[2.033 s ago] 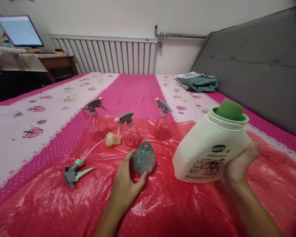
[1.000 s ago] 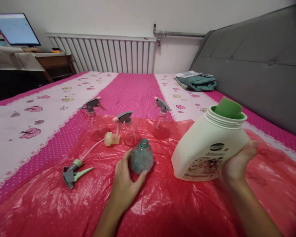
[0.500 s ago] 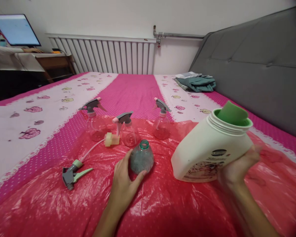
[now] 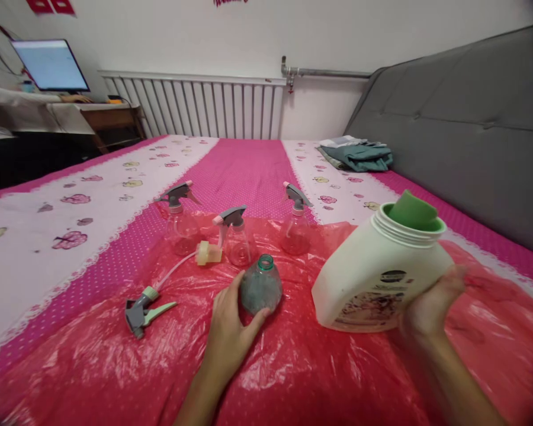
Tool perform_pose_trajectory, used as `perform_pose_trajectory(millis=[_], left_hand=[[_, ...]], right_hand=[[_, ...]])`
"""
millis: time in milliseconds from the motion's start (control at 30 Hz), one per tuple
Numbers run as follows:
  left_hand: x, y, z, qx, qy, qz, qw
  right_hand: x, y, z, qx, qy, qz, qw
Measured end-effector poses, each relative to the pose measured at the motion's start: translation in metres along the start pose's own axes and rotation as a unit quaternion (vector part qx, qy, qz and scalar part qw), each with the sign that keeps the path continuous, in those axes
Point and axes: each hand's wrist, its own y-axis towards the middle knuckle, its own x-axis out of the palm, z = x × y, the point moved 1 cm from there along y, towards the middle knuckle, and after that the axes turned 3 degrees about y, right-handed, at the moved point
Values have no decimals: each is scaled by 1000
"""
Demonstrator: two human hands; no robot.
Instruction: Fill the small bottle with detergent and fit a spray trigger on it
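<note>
My left hand is curled round the lower left side of a small clear bottle with a green threaded neck and no top on it. The bottle stands on the red plastic sheet. On the right, my right hand grips a large white jug by its right side. That jug leans to the right, its mouth uncapped, with a green piece sticking up out of the opening. Left of my left hand lies a grey and green spray head, its tube running to a yellowish cap.
Behind the bottle stand three clear spray bottles with grey and pink heads. Folded clothes lie by the grey headboard. At far left, a person's arm rests at a desk with a monitor.
The camera view has tilted up slightly and shifted left. The jug sits at nearly the same lean, with my right hand still on it. My left hand keeps its hold on the bottle.
</note>
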Motion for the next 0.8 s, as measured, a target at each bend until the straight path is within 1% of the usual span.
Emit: perform_pose_trajectory(millis=[100,167,267,400,467,567,633,700,800], left_hand=[[1,0,-1,-4,3,1,1000],[1,-1,-1,-8,3,-3,1000],[0,0,1,-7,-1,-16,1000],[-6,1,8,-3,1,-38,999],[-13,0,12,-2,12,-46,999],[-26,-2,13,-4,41,-41,998],[-40,-5,12,-7,62,-19,998],[-56,-7,9,-13,81,6,997],[-88,-9,0,-36,117,45,991]], right_hand=[[-7,-2,1,24,-15,-10,1000],[-12,-3,0,57,-30,-18,998],[-17,-6,-4,102,-54,-48,992],[-20,-11,-11,85,-56,-83,991],[-18,-13,-12,87,-49,-105,989],[-13,-14,-12,81,-47,-109,990],[-10,-15,-12,63,-53,-94,992],[-7,-15,-12,46,-58,-91,993],[-8,-16,-12,30,-64,-103,992]])
